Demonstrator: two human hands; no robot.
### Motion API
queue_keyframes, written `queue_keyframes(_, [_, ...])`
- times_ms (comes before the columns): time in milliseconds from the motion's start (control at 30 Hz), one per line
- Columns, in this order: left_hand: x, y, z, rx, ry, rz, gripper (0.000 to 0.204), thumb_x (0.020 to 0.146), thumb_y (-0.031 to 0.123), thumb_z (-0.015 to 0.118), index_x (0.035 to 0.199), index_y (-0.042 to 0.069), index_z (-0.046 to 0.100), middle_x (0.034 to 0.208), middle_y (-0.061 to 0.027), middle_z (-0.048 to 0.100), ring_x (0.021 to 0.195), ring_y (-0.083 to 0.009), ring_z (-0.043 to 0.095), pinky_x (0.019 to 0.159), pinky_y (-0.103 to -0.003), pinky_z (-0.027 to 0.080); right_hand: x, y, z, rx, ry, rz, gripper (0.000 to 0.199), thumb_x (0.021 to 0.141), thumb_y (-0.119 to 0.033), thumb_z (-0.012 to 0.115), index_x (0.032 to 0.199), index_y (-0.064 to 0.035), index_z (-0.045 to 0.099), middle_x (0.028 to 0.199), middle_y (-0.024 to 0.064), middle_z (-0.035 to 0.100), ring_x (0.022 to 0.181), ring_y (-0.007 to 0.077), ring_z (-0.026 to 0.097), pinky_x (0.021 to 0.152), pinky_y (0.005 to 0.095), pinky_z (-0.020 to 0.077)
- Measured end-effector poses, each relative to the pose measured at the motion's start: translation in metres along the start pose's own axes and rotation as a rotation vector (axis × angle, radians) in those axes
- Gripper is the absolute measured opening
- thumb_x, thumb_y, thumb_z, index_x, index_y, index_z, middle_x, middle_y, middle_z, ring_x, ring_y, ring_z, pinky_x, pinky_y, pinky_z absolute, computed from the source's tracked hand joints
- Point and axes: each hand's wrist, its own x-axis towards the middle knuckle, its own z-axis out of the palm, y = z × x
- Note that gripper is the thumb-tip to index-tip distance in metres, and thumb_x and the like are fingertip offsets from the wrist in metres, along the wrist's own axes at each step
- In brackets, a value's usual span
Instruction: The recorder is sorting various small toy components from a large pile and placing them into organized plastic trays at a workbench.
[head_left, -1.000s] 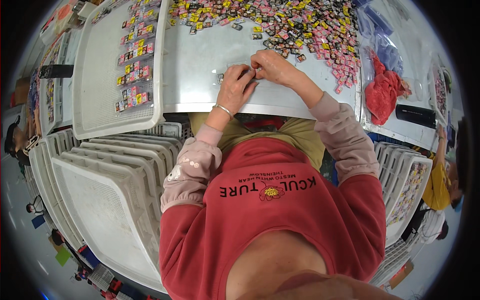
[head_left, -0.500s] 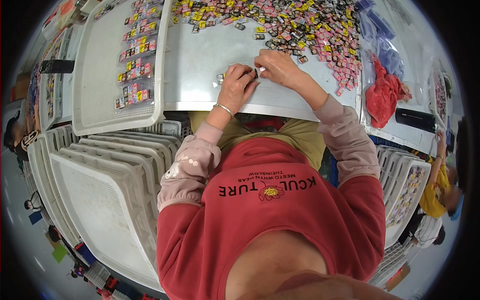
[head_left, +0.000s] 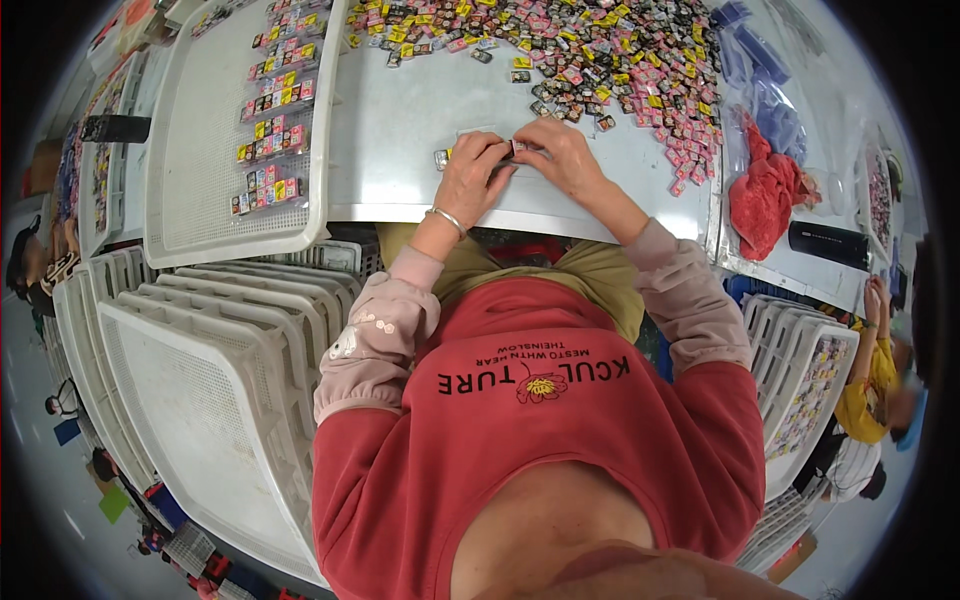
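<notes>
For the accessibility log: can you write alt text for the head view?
Left hand and right hand meet over a small packet on a white table. A heap of small colourful packets lies beyond, with a white tray at left.

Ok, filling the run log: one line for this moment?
left hand: on small packets | right hand: pinching one | table: packet pile beyond

The hands hide whatever small piece they pinch.
</notes>
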Motion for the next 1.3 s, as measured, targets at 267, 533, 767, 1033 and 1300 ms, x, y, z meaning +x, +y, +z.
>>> queue_keyframes(267, [0.000,0.006,-0.002,0.015,-0.017,0.014,0.032,0.070,0.002,0.069,0.101,0.004,0.062,0.100,-0.0127,0.055,0.093,-0.0311,0.052,0.082,-0.039,0.045,-0.024,-0.021,0.009,-0.415,0.142,-0.138,0.024,0.077,-0.006,0.059,0.100,-0.0045,0.065,0.103,0.0049,0.061,0.094,0.0236,0.056,0.079,0.0348,0.0429])
queue_keyframes(533, [0.005,0.007,-0.002,0.057,-0.125,0.031,0.035,0.071,0.004,0.069,0.105,0.005,0.063,0.104,-0.0134,0.053,0.094,-0.0304,0.052,0.082,-0.038,0.046,0.079,0.037,-0.054,-0.039,0.122,0.076,0.024,0.083,-0.004,0.057,0.105,-0.0062,0.065,0.096,0.0121,0.066,0.089,0.0215,0.064,0.078,0.0310,0.0504])
queue_keyframes(767, [-0.002,-0.007,-0.042,0.067,0.145,-0.064,0.027,0.071,0.003,0.063,0.099,0.002,0.063,0.101,-0.0149,0.056,0.093,-0.0325,0.051,0.084,-0.040,0.043,0.115,0.062,-0.025,-0.634,-0.094,-0.137,0.030,0.077,-0.001,0.055,0.104,-0.0105,0.064,0.098,0.0121,0.063,0.096,0.0314,0.060,0.081,0.0422,0.0499])
queue_keyframes(1033, [-0.030,-0.014,-0.052,0.169,0.158,-0.178,0.040,0.070,0.014,0.072,0.108,0.005,0.062,0.110,-0.0117,0.057,0.102,-0.0298,0.050,0.088,-0.037,0.042,0.092,0.021,-0.021,0.122,-0.018,0.129,0.024,0.072,-0.008,0.066,0.095,-0.0069,0.063,0.089,0.0090,0.060,0.078,0.0190,0.062,0.069,0.0305,0.0514])
queue_keyframes(1300, [-0.022,-0.010,-0.032,0.253,0.084,-0.077,0.026,0.070,0.013,0.070,0.096,0.011,0.067,0.109,-0.0040,0.057,0.102,-0.0282,0.049,0.084,-0.039,0.038,0.055,-0.011,0.034,-0.002,-0.019,0.080,0.021,0.072,-0.009,0.069,0.091,-0.0023,0.065,0.075,0.0086,0.062,0.062,0.0200,0.060,0.060,0.0293,0.0491])
